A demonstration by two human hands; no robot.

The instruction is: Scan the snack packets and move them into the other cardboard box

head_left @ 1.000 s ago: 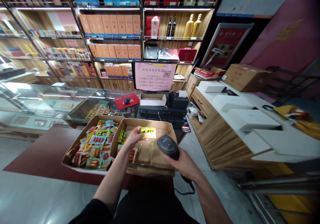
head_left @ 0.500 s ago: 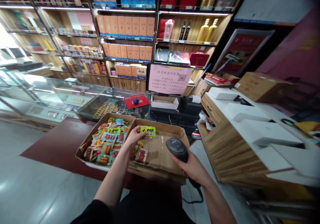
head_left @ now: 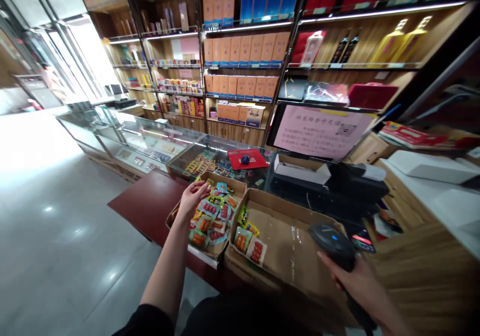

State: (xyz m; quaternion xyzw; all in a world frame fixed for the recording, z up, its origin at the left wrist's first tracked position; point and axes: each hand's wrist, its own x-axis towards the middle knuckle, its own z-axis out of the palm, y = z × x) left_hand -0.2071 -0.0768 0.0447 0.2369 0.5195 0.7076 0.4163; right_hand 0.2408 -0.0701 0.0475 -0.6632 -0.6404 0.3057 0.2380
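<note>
Above the left cardboard box [head_left: 235,182] hovers my left hand [head_left: 193,197], fingers loosely curled and apart, with nothing visible in them. Below it lie many small snack packets [head_left: 209,207], some holding red or orange sausage-like pieces. My right hand [head_left: 356,276] grips a black barcode scanner [head_left: 332,243], its head over the right cardboard box [head_left: 288,203]. That box holds several packets at its left side: a green packet [head_left: 243,215], a yellow one, an orange-sausage packet [head_left: 241,239] and a red-sausage packet [head_left: 257,251].
A glass display counter [head_left: 183,148] runs behind the boxes, with a red card [head_left: 258,159] on top. A monitor [head_left: 318,131] covered by a pink notice stands at the back right. Right of the boxes are a lit phone [head_left: 362,242] and a wooden cabinet [head_left: 423,256].
My left hand has let go of the green packet, now in the right box, and moved left over the other box. The view has turned left. The scanner is still in my right hand.
</note>
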